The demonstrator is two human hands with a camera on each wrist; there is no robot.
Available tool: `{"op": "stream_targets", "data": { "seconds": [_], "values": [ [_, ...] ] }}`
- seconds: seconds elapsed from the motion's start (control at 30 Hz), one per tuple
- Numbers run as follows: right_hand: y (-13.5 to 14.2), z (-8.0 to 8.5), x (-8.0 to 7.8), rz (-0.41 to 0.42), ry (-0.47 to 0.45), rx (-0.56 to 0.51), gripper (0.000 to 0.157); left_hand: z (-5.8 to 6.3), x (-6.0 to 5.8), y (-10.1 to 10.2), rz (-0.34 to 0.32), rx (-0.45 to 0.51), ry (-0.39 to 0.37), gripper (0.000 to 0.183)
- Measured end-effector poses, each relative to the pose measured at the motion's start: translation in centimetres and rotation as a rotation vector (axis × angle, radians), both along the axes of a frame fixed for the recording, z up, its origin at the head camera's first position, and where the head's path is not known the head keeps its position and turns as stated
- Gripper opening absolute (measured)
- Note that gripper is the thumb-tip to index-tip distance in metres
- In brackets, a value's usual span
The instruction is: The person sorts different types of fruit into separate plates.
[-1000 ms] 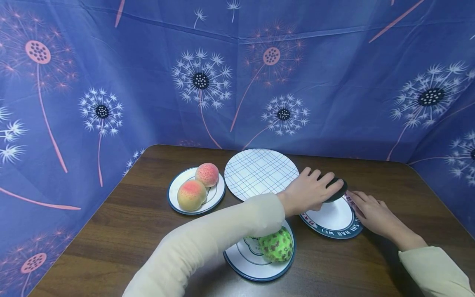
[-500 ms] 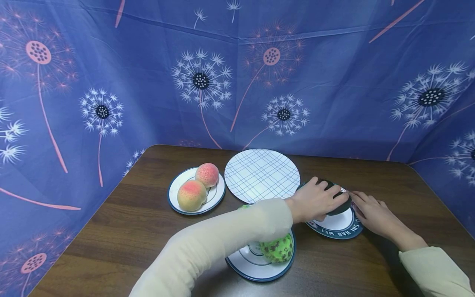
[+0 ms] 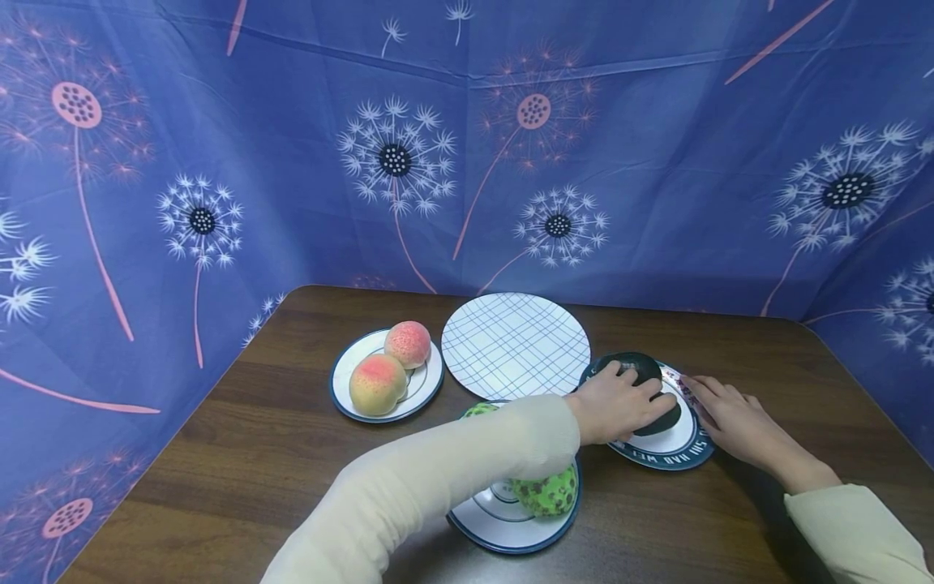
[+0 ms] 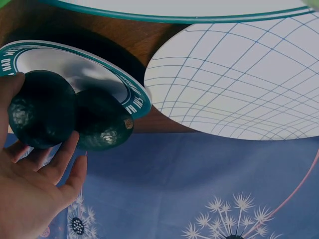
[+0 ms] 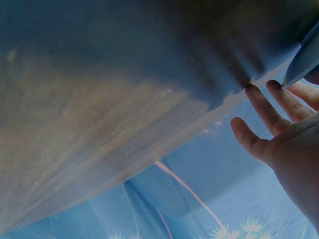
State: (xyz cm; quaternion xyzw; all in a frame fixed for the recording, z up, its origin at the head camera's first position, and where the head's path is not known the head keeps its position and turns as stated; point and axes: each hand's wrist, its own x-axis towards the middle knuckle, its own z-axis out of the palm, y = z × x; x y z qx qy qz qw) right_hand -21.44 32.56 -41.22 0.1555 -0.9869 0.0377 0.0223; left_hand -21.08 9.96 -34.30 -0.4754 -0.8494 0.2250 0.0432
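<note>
My left hand (image 3: 619, 404) reaches across to the lettered plate (image 3: 660, 460) and grips a dark green avocado (image 4: 42, 109) over it, thumb on one side and fingers on the other. A second dark avocado (image 3: 633, 364) lies right beside it, its stem end showing in the left wrist view. At the right side of the same plate, my right hand (image 3: 744, 422) holds the rim between thumb and fingers. The right wrist view catches just the edge of this plate (image 5: 305, 59) among the fingers. My left sleeve partly covers the nearer plate (image 3: 503, 535).
Two peaches (image 3: 377, 384) sit on a small blue-rimmed plate (image 3: 341, 388) at left. A larger checked plate (image 3: 514, 345) stands at the back. Bright green, brown-speckled fruit (image 3: 546, 491) is on the nearer plate. A blue dandelion-print cloth (image 3: 467, 162) hangs behind the table.
My left hand has come nearer and lower over the lettered plate with the avocado, and the second avocado has come into sight behind the fingers. The right hand has stayed at the rim.
</note>
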Motion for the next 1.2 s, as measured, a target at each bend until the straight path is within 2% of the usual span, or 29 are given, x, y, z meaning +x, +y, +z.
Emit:
{"op": "stream_targets", "data": {
  "seconds": [0.3, 0.53, 1.2],
  "values": [
    [0.03, 0.02, 0.04, -0.004, -0.008, 0.000, 0.056, -0.47, 0.00, 0.10, -0.003, -0.027, 0.002, 0.064],
    [-0.01, -0.02, -0.01, -0.008, -0.015, 0.000, 0.056, -0.77, -0.11, 0.24, -0.019, -0.075, 0.048, 0.064],
    [0.10, 0.05, 0.06, 0.003, -0.003, 0.001, 0.054, -0.70, -0.09, 0.11, 0.007, -0.047, 0.036, 0.066]
  ]
}}
